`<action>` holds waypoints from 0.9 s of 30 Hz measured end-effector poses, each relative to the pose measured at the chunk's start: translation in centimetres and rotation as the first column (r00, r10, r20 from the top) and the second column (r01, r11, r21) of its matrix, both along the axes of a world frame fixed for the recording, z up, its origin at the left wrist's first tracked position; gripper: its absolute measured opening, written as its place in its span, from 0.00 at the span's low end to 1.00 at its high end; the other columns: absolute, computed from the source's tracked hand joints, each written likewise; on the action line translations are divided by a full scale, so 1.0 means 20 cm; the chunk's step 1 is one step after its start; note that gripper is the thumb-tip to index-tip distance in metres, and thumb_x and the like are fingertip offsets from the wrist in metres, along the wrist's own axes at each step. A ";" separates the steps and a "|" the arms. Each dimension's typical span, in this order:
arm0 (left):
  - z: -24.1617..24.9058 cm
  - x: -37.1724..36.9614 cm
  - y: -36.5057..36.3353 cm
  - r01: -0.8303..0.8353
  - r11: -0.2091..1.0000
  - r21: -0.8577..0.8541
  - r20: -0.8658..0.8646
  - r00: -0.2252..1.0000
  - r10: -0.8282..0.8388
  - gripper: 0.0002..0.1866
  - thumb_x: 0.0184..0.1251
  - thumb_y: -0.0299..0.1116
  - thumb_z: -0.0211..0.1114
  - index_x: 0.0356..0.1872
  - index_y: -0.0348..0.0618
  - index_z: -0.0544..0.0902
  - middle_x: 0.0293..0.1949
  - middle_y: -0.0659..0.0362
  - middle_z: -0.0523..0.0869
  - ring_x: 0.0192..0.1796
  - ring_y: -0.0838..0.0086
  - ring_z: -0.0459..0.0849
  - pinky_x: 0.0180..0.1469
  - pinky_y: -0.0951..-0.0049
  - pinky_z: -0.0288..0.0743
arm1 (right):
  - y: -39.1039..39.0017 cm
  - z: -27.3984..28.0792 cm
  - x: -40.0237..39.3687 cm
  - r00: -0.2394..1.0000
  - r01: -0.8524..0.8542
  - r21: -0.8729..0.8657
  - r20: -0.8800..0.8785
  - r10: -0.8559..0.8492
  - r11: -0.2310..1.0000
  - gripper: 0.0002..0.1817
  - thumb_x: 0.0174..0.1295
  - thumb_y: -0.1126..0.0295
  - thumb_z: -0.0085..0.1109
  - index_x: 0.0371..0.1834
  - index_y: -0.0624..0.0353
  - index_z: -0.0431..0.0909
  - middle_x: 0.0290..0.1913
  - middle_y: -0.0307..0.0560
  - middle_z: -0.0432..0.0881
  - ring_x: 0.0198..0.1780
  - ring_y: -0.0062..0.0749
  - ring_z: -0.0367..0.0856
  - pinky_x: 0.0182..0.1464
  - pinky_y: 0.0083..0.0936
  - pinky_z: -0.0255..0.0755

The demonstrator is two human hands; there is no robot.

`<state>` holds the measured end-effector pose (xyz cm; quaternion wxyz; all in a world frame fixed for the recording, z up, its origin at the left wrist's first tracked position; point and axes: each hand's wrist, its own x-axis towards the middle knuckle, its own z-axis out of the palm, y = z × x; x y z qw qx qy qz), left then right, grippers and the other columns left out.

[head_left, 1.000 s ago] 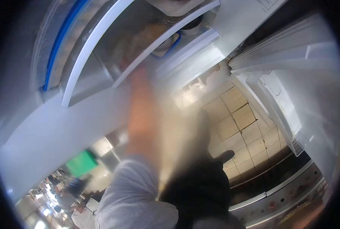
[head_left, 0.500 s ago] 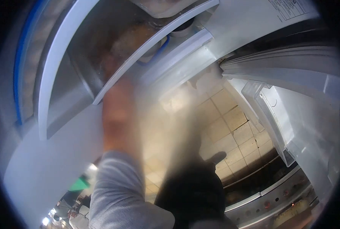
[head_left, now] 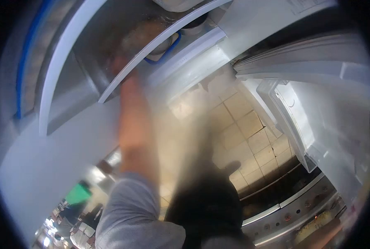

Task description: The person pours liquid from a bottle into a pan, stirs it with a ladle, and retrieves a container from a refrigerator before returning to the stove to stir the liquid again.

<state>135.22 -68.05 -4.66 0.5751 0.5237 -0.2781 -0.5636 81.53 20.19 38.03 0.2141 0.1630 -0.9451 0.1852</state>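
My left arm, in a grey sleeve, reaches up into an open fridge. My left hand is behind a white-edged glass shelf, blurred, beside brownish contents that I cannot make out. A container with a blue rim and a dark round pot are close by. At the lower right edge, my right hand is a dim blur by the open fridge door; its fingers cannot be made out.
A clear door bin juts from the door. Below it runs a metal stove front with knobs. Tiled floor and my dark-clad legs show in the middle. Cluttered items and a green object are at the lower left.
The view has shifted slightly, so the shelves and door sit higher and further left. My left forearm shows more of its length, and its hand is still inside the fridge.
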 end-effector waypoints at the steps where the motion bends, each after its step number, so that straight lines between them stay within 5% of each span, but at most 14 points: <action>1: 0.01 -0.02 0.07 0.020 0.999 -0.044 0.057 0.998 -0.017 0.18 0.68 0.33 0.59 0.58 0.42 0.72 0.54 0.55 0.78 0.56 0.64 0.77 0.58 0.65 0.72 | 0.02 -0.01 -0.01 1.000 -0.009 -0.007 -0.002 0.009 1.000 0.37 0.72 0.44 0.30 0.68 0.69 0.57 0.67 0.66 0.64 0.66 0.54 0.66 0.69 0.44 0.61; 6: 0.10 -0.10 1.00 0.110 0.992 -0.054 0.193 0.976 -0.098 0.16 0.69 0.30 0.61 0.56 0.41 0.74 0.53 0.57 0.79 0.53 0.71 0.78 0.56 0.71 0.71 | 0.00 -0.09 -0.13 0.997 -0.083 -0.054 -0.010 0.082 0.995 0.36 0.73 0.46 0.31 0.69 0.68 0.57 0.68 0.65 0.64 0.66 0.53 0.66 0.69 0.44 0.61; 8: 0.12 0.00 1.42 0.340 0.940 -0.018 0.473 0.831 -0.292 0.13 0.71 0.32 0.60 0.53 0.40 0.76 0.48 0.59 0.81 0.50 0.74 0.77 0.55 0.72 0.71 | -0.05 -0.13 -0.18 0.993 -0.120 -0.075 -0.022 0.119 0.990 0.35 0.73 0.46 0.31 0.69 0.68 0.57 0.68 0.64 0.64 0.66 0.53 0.65 0.69 0.44 0.61; 13: -0.21 0.68 2.43 0.453 0.854 0.255 0.502 0.693 -0.517 0.13 0.69 0.31 0.61 0.51 0.38 0.76 0.45 0.59 0.81 0.46 0.76 0.76 0.53 0.73 0.71 | -0.21 -0.20 -0.25 0.975 -0.222 -0.160 -0.060 0.215 0.962 0.34 0.74 0.47 0.31 0.69 0.67 0.57 0.68 0.64 0.64 0.67 0.53 0.65 0.70 0.45 0.60; 14: -0.15 0.82 2.59 0.443 0.800 0.404 0.492 0.632 -0.598 0.14 0.67 0.31 0.63 0.51 0.38 0.78 0.47 0.57 0.82 0.48 0.76 0.78 0.53 0.73 0.73 | -0.23 -0.21 -0.25 0.971 -0.238 -0.175 -0.076 0.228 0.955 0.34 0.74 0.48 0.31 0.69 0.67 0.57 0.68 0.63 0.64 0.67 0.53 0.65 0.70 0.45 0.60; 15: -0.07 0.98 2.74 0.410 0.696 0.589 0.560 0.414 -0.718 0.17 0.64 0.33 0.65 0.52 0.37 0.78 0.45 0.54 0.83 0.48 0.73 0.80 0.52 0.72 0.74 | -0.24 -0.22 -0.23 0.965 -0.258 -0.196 -0.098 0.243 0.946 0.34 0.74 0.48 0.31 0.69 0.67 0.57 0.68 0.63 0.64 0.67 0.53 0.65 0.70 0.45 0.60; 16: -0.08 1.14 2.91 0.376 0.585 0.719 0.388 0.481 -0.786 0.20 0.62 0.36 0.66 0.53 0.36 0.79 0.43 0.49 0.85 0.48 0.66 0.83 0.52 0.69 0.75 | -0.26 -0.23 -0.21 0.958 -0.279 -0.209 -0.132 0.256 0.937 0.33 0.74 0.48 0.31 0.70 0.66 0.57 0.68 0.63 0.64 0.67 0.53 0.65 0.70 0.45 0.60; 17: -0.02 1.26 3.06 0.372 0.599 0.708 0.620 0.078 -0.781 0.23 0.61 0.38 0.66 0.54 0.36 0.78 0.44 0.45 0.85 0.48 0.60 0.84 0.55 0.66 0.75 | -0.25 -0.26 -0.20 0.946 -0.306 -0.227 -0.180 0.269 0.925 0.33 0.74 0.48 0.32 0.70 0.66 0.57 0.68 0.63 0.64 0.67 0.52 0.65 0.70 0.45 0.60; 20: 0.23 1.58 3.52 0.346 0.477 0.808 0.481 0.082 -0.873 0.21 0.59 0.36 0.66 0.53 0.38 0.80 0.52 0.46 0.83 0.52 0.57 0.83 0.58 0.64 0.75 | -0.19 -0.44 -0.11 0.837 -0.423 -0.259 -0.479 0.265 0.868 0.32 0.75 0.49 0.32 0.70 0.66 0.57 0.68 0.62 0.64 0.67 0.52 0.65 0.70 0.45 0.60; 21: 0.27 1.68 3.66 0.290 0.464 0.837 0.456 0.097 -0.885 0.20 0.57 0.34 0.66 0.52 0.41 0.81 0.54 0.47 0.82 0.52 0.57 0.82 0.58 0.65 0.75 | -0.33 -0.39 0.17 0.881 -0.468 -0.606 -0.260 0.396 0.643 0.24 0.69 0.69 0.46 0.64 0.74 0.63 0.66 0.66 0.66 0.67 0.53 0.66 0.70 0.45 0.58; 22: 0.24 1.82 3.84 0.265 0.500 0.825 0.480 0.140 -0.866 0.20 0.57 0.34 0.66 0.52 0.41 0.81 0.54 0.47 0.82 0.52 0.57 0.82 0.58 0.65 0.75 | -0.43 -0.36 0.41 0.857 -0.515 -0.532 -0.288 0.428 0.672 0.21 0.72 0.69 0.42 0.60 0.75 0.66 0.61 0.66 0.70 0.63 0.52 0.69 0.67 0.40 0.61; 23: 0.15 1.96 4.02 0.377 0.533 0.758 0.611 -0.123 -0.782 0.21 0.55 0.32 0.67 0.52 0.45 0.82 0.54 0.49 0.82 0.52 0.59 0.83 0.58 0.66 0.76 | -0.58 -0.24 0.81 0.962 -0.270 -0.545 -0.111 0.251 0.794 0.21 0.74 0.67 0.40 0.60 0.76 0.65 0.59 0.66 0.71 0.62 0.49 0.70 0.65 0.40 0.63; 24: 0.13 2.04 4.14 0.486 0.520 0.702 0.704 -0.365 -0.609 0.22 0.52 0.31 0.67 0.52 0.49 0.83 0.55 0.51 0.81 0.51 0.60 0.83 0.57 0.68 0.76 | -0.56 -0.31 0.91 0.955 -0.289 -0.519 -0.095 0.281 0.804 0.23 0.75 0.62 0.41 0.59 0.77 0.66 0.57 0.65 0.71 0.60 0.46 0.71 0.63 0.37 0.65; 27: 0.28 2.14 4.33 0.338 0.562 0.755 0.646 -0.236 -0.726 0.24 0.46 0.29 0.68 0.51 0.55 0.83 0.55 0.52 0.81 0.50 0.62 0.84 0.56 0.69 0.78 | -0.67 -0.34 1.38 0.874 -0.261 -0.777 0.062 0.483 0.573 0.23 0.70 0.58 0.56 0.52 0.71 0.67 0.48 0.55 0.74 0.50 0.36 0.72 0.55 0.32 0.69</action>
